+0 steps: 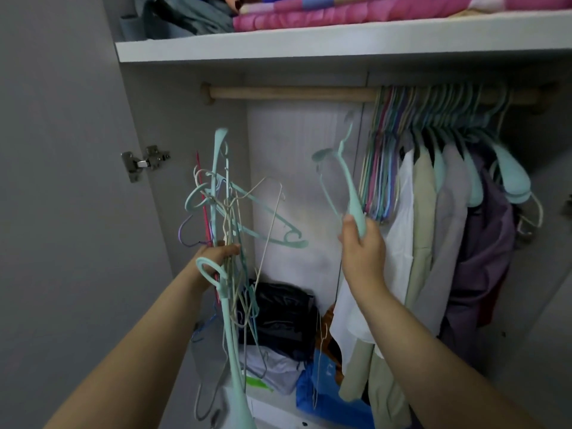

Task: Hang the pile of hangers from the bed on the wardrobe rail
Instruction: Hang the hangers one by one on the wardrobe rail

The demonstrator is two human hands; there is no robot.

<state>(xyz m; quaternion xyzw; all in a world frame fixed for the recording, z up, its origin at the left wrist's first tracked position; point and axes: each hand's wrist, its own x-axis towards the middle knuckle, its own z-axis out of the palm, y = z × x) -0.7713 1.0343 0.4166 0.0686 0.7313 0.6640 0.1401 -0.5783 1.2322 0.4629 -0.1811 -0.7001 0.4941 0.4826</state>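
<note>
Hangers [230, 230] bunched in our clamped left hand [218, 253], we gripped one teal hanger [346, 181] in right-hand fingers [370, 236], needing its hook turned railward [291, 93].

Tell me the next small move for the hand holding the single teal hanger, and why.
Probably lift the right hand so the hook of the single teal plastic hanger goes over the bare stretch of the wooden wardrobe rail. The hook sits below the rail, the hangers already hung crowd its right part, and the left hand grips the tangled bundle of hangers.
</note>
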